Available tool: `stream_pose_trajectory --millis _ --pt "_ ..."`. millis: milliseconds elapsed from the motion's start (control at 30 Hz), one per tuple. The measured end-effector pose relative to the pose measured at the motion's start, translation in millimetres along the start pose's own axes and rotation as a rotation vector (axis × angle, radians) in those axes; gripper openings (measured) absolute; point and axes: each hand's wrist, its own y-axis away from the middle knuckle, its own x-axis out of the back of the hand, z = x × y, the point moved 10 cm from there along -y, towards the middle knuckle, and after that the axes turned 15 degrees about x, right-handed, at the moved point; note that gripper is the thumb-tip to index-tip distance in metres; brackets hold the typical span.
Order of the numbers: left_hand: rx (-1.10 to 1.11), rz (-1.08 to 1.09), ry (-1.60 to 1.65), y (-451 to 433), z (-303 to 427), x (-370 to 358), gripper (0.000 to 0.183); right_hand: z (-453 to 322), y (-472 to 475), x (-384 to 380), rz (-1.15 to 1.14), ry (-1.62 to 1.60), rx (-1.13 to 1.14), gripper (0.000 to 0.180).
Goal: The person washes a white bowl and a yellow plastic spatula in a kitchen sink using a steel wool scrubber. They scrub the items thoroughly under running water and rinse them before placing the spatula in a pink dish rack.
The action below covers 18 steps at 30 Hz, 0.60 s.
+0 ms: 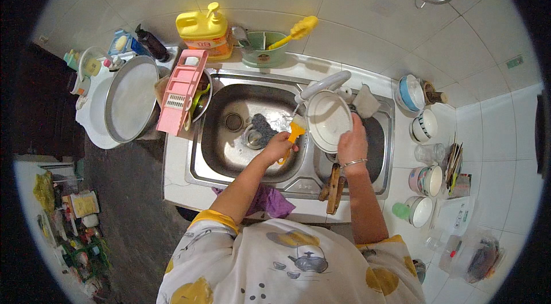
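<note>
My left hand [279, 148] grips a yellow-handled brush [296, 128] with pale bristles, held above the left basin of a stainless steel double sink [199, 175]. Held by its right side in my right hand [354, 145], a white oval bowl [329, 120] is tilted over the divider between the basins. Its inside faces me. The faucet [329, 81] arches just behind the bowl. A dark grey scrubbing cloth [263, 128] and a small clear round dish [253, 137] lie in the left basin. Wooden handles [333, 190] jut over the right basin's front edge.
A pink grater [177, 102] rests across a metal bowl left of the sink. Behind stand a yellow detergent jug [202, 31] and a green caddy [262, 52]. Several bowls [419, 211] line the right counter. A purple cloth [273, 201] hangs at the front edge.
</note>
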Motion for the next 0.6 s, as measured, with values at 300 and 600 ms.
stream_pose_trajectory --millis 300,600 --pt "0.042 -0.019 0.316 -2.7 13.1 14.2 0.026 88.4 44.4 -6.1 0.142 -0.436 -0.143 0.044" --pt "-0.006 -0.023 0.282 -20.9 32.1 30.4 0.02 79.9 53.4 0.9 0.229 -0.525 0.046 0.043"
